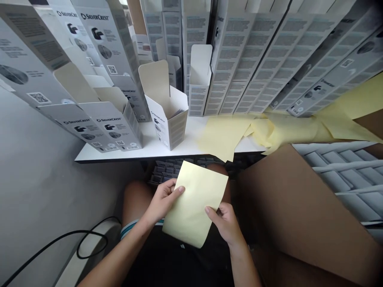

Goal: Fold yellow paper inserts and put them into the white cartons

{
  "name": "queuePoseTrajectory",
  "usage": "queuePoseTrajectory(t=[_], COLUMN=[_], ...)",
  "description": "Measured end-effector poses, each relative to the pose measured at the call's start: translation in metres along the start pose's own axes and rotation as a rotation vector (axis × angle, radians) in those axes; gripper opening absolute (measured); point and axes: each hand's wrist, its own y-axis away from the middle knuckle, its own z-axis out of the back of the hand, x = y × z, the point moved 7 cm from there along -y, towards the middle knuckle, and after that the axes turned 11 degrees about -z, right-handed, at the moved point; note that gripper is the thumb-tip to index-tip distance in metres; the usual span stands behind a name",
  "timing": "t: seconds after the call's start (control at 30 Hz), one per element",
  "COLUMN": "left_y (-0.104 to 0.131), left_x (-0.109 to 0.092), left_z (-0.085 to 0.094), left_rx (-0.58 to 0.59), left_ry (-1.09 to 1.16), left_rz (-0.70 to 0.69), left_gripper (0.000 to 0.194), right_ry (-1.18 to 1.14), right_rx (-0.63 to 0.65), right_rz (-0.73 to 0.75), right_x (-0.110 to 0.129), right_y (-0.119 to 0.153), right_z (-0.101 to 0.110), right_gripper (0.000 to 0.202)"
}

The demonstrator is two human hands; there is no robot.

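While your left hand (163, 198) and right hand (225, 223) pinch a yellow sheet (195, 207) by opposite sides over your lap (135, 201), the white worktop (193, 134) beyond carries rows of printed boxes (235, 59), with loose yellow paper (221, 133) on its right. A grey wall (48, 171) rises at left; a large brown carton (299, 211) stands near right.

We've got soft, cool, fairly dim lt., seemingly from upper L: the open box (166, 125) is paler on its L face, greyer on its R. Brightest for us: the yellow sheet (194, 207) and the white tabletop (192, 141). Below that it's v. dark, and the brown carton (302, 211) sinks into shadow twd. btm. Wide-angle distortion splays the tall boxes (251, 52) outward nr. edges. We can read lg. logos; sm. print's too soft.
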Motion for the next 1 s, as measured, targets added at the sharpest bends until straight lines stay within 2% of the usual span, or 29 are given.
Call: queuePoseTrajectory(t=[0.13,0.23,0.3,0.43,0.63,0.77,1.0], left_y=[0.000,0.003,0.006,0.019,0.042,0.053,0.054], left_x=[0.000,0.002,0.004,0.013,0.029,0.037,0.032], left_z=[0.000,-0.004,-0.008,-0.011,-0.003,0.005,0.024], left_rx=[-0.036,-0.017,0.042,0.184,0.305,0.315,0.276], left_ry=[0.043,0.065,0.066,0.020,-0.084,-0.049,-0.027], left_rz=[0.030,0.057,0.078,0.157,0.216,0.299,0.270], left_gripper=[0.052,0.057,0.057,0.052,0.048,0.045,0.037], right_ry=[-0.073,-0.126,-0.142,-0.252,-0.441,-0.513,-0.539], right_rx=[-0.052,-0.109,-0.159,-0.337,-0.575,-0.685,-0.728], right_rz=[0.001,0.018,0.018,0.057,0.142,0.140,0.155], right_x=[0.002,0.005,0.004,0.002,0.002,0.003,0.009], right_y=[0.001,0.002,0.001,0.001,0.005,0.009,0.015], right_z=[0.001,0.005,0.010,0.026,0.039,0.043,0.052], right_gripper=[0.033,0.030,0.027,0.028,0.035,0.035,0.035])
